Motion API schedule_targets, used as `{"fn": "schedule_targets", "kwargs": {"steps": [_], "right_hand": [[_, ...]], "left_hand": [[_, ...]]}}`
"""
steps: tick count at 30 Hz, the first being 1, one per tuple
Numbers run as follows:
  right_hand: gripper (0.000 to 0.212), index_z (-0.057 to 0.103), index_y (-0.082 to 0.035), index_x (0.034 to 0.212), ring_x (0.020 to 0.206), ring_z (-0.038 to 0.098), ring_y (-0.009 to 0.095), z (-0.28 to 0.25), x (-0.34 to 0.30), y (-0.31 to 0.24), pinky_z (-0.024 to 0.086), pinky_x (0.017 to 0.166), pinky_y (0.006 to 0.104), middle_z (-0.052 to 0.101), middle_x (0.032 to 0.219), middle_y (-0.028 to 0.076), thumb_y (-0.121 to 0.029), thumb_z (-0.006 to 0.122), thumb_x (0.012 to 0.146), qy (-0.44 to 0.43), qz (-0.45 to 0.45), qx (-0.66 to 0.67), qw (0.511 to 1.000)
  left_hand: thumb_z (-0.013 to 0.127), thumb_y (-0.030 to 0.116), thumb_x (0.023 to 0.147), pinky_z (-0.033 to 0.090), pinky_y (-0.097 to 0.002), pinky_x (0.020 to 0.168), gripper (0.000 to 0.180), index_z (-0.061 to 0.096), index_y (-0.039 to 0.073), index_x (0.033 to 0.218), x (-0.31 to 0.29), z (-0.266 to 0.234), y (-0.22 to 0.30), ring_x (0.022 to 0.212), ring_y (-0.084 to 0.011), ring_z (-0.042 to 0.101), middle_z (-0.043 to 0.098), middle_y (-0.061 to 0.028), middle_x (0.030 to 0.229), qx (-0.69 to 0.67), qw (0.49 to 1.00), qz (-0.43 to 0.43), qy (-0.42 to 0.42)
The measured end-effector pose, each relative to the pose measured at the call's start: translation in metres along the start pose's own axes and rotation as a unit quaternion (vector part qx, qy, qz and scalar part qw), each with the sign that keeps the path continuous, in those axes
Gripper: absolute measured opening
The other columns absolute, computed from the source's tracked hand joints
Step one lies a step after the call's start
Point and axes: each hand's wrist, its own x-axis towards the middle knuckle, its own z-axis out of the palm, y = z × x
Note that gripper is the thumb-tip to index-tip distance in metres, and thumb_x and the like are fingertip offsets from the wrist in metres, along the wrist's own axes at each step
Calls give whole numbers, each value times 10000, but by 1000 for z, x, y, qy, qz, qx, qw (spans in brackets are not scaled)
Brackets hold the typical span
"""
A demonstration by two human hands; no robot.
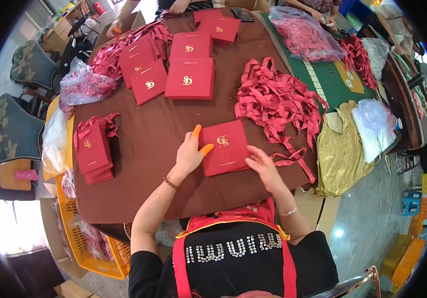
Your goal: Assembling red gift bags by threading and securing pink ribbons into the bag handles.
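Note:
A stack of flat red paper bags (228, 149) with a gold emblem lies before me near the table's front edge. Orange finger covers sit on the thumb and index finger of my left hand (189, 155). That thumb presses on the top bag, while the index finger lies along the left edge; the other fingers are mostly hidden. My right hand (264, 168) is at the right edge, fingers stretched out and fingertips at the stack. Beyond it spreads a tangled heap of red ribbons (278, 102). More flat red bags (189, 78) stand in piles farther back.
A brown cloth (144, 198) covers the table. Ribbon-handled red bags (93, 149) lie at left. Clear plastic bags of ribbons (305, 35) rest at the far right and left. An orange crate (77, 248) stands below the left edge. Other people's hands (179, 6) work across the table.

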Motion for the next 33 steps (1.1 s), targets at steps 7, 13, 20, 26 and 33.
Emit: {"fn": "schedule_targets", "kwargs": {"steps": [7,13,20,26,33], "right_hand": [[361,561,-27,1165,854,557,146,7,21,-23,458,785,284,559,1046,80,-190,627,850,-20,-98,-296,950],[320,599,-36,1081,800,623,264,5,120,-24,474,686,391,643,887,108,-252,595,845,157,-131,-513,834],[253,622,-46,1005,790,628,217,18,123,-33,475,691,348,650,855,80,-241,618,844,129,-181,-466,856],[105,624,-49,931,690,537,49,70,44,-59,429,631,200,619,798,-6,-135,623,872,-179,-37,72,981],[127,639,-62,981,685,515,27,88,23,-61,411,598,189,613,807,-24,-141,603,887,-267,13,72,961]], "left_hand": [[684,148,795,483,-315,650,354,578,5,1101,-7,-22,-30,697,-188,593,622,-90,787,-180,974,-127,-55],[679,107,806,452,-267,607,358,579,0,1133,-7,-24,-17,635,-125,536,574,-46,682,-128,983,-115,-64],[672,58,796,477,-289,620,435,539,18,1209,-14,-29,-9,635,-184,570,603,-91,867,-99,995,11,28],[673,-36,703,499,-323,745,539,529,27,1218,-13,-50,41,854,-247,586,526,-107,1233,-124,977,163,53],[655,-55,687,508,-329,731,399,605,15,1077,-54,-95,37,843,-273,611,617,-95,1052,-151,973,175,13]]}}
